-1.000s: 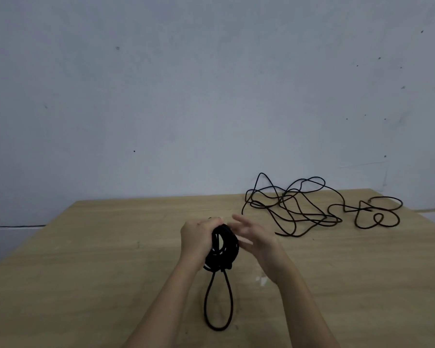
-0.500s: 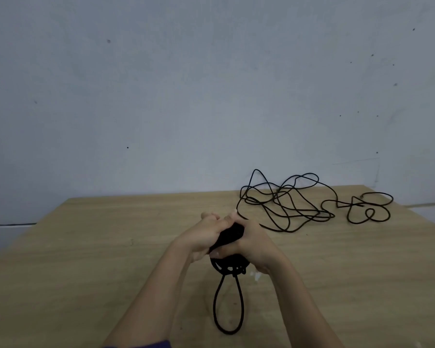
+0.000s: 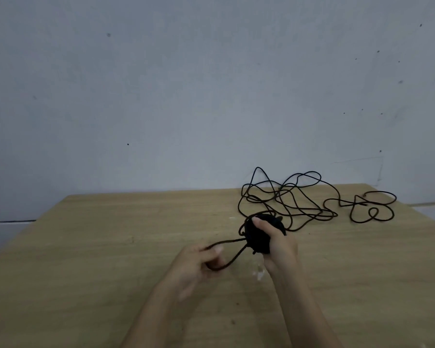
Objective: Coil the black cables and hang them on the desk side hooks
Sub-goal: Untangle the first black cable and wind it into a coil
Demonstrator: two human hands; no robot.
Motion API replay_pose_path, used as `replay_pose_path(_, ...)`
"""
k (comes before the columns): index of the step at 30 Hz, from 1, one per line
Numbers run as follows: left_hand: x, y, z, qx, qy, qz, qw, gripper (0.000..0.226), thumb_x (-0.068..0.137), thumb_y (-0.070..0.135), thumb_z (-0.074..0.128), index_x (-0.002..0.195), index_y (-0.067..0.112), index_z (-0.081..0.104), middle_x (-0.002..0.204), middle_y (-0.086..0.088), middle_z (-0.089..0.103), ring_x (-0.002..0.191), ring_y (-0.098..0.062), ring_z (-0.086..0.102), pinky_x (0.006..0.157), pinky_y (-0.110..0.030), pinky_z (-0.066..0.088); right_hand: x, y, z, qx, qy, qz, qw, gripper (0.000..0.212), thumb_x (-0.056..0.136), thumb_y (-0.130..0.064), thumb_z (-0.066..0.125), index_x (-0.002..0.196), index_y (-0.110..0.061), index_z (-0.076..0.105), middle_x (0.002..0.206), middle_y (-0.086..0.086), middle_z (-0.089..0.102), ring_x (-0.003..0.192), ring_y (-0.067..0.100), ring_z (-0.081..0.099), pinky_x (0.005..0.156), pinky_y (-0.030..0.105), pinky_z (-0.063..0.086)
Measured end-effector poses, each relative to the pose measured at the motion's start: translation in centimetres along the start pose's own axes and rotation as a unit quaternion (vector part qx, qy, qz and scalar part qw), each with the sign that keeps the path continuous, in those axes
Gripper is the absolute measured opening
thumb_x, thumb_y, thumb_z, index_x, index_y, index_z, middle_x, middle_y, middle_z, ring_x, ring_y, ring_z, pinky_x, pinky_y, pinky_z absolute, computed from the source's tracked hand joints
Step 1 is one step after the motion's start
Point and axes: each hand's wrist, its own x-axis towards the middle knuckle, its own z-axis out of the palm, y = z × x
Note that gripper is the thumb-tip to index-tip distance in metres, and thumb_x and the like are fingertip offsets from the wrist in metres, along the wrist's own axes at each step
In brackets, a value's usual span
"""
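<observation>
The right hand (image 3: 278, 243) grips the coiled black cable (image 3: 258, 236) above the tabletop (image 3: 86, 247); the left hand (image 3: 195, 262) pinches its loose loop (image 3: 226, 254). Pulling hard could unravel the bundle.

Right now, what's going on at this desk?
A person is coiling a black cable over the wooden desk. The right hand grips the coiled bundle, and the left hand holds the loop that sticks out of it, drawn to the left. A second black cable lies loose and tangled at the far right of the desk. No hooks are in view, and nothing is hung yet.
</observation>
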Motion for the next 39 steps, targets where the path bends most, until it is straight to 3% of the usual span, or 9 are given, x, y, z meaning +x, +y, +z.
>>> replay_pose_path(3,0.4,0.3,-0.5,-0.093,-0.017,0.071,0.993,0.017,0.079,0.005,0.065,0.063,0.005,0.072,0.083,-0.002,0.065,0.07,-0.011,0.066,0.073,-0.027,0.053,0.3,0.6,-0.2,-0.029,0.058,-0.034,0.997,0.033,0.061,-0.001,0.081,0.085,-0.004,0.059,0.091,0.019,0.066,0.084,0.032,0.067,0.077,0.049,0.057)
replay_pose_path(6,0.4,0.7,0.1,-0.149,-0.092,0.119,0.977,0.042,0.056,0.021,0.088,0.093,0.006,0.076,0.105,0.0,0.071,0.101,-0.006,0.065,0.089,-0.021,0.052,-0.3,1.5,0.8,-0.077,0.032,-0.089,0.992,0.027,0.062,0.0,0.081,0.08,-0.008,0.062,0.085,0.018,0.069,0.079,0.031,0.068,0.073,0.051,0.057)
replay_pose_path(8,0.7,0.9,0.7,-0.1,-0.069,0.158,0.98,0.042,0.07,0.01,0.075,0.111,0.007,0.066,0.111,0.004,0.069,0.109,-0.002,0.06,0.09,-0.015,0.048,-0.6,2.3,1.2,-0.096,0.01,-0.119,0.988,0.028,0.061,0.0,0.081,0.084,-0.005,0.066,0.083,0.019,0.07,0.077,0.035,0.069,0.069,0.058,0.056)
replay_pose_path(11,1.0,1.4,2.5,-0.022,0.032,0.21,0.977,0.029,0.087,-0.006,0.051,0.101,0.013,0.067,0.094,0.005,0.073,0.094,-0.004,0.066,0.082,-0.016,0.051,-0.6,2.9,1.2,-0.111,-0.002,-0.144,0.983,0.032,0.062,-0.001,0.082,0.09,-0.003,0.067,0.084,0.018,0.07,0.079,0.035,0.069,0.067,0.059,0.055)
replay_pose_path(16,1.7,2.1,4.3,-0.172,0.143,0.208,0.952,0.018,0.094,-0.004,0.042,0.084,0.006,0.053,0.054,-0.003,0.058,0.039,-0.008,0.042,0.049,-0.023,0.043,-1.2,3.4,1.0,-0.205,-0.027,-0.203,0.957,0.033,0.061,-0.01,0.084,0.088,-0.011,0.066,0.08,0.006,0.07,0.077,0.021,0.068,0.069,0.04,0.059)
replay_pose_path(21,2.1,1.2,4.9,-0.11,0.176,0.195,0.959,0.016,0.092,-0.003,0.048,0.079,0.005,0.054,0.059,-0.009,0.053,0.039,-0.007,0.039,0.048,-0.023,0.038,-1.1,3.7,1.0,-0.238,-0.01,-0.229,0.944,0.034,0.061,-0.014,0.084,0.087,-0.014,0.063,0.078,-0.002,0.068,0.072,0.009,0.065,0.061,0.021,0.053)
replay_pose_path(27,3.1,0.6,5.4,0.012,0.3,0.2,0.933,0.023,0.091,-0.003,0.041,0.073,0.011,0.045,0.064,-0.006,0.052,0.053,-0.016,0.042,0.052,-0.027,0.035,-1.0,4.7,1.2,-0.223,0.009,-0.18,0.958,0.036,0.063,-0.012,0.082,0.092,-0.014,0.061,0.084,-0.002,0.067,0.077,0.009,0.064,0.066,0.024,0.054)
replay_pose_path(37,2.9,1.5,4.6,-0.107,0.005,0.119,0.987,0.042,0.065,0.021,0.032,0.092,0.0,0.057,0.054,-0.003,0.044,0.051,-0.01,0.034,0.054,-0.026,0.026,0.5,4.9,0.5,-0.158,0.076,-0.096,0.98,0.035,0.062,-0.009,0.082,0.093,-0.004,0.065,0.085,0.01,0.07,0.076,0.021,0.067,0.059,0.028,0.053)
replay_pose_path(39,2.7,1.3,4.5,-0.098,-0.043,0.11,0.988,0.044,0.08,0.023,0.027,0.103,0.002,0.058,0.065,-0.004,0.043,0.059,-0.011,0.039,0.058,-0.024,0.03,0.6,5.0,0.6,-0.15,0.076,-0.087,0.982,0.034,0.063,-0.007,0.081,0.093,-0.003,0.065,0.085,0.012,0.07,0.075,0.022,0.068,0.057,0.027,0.052)
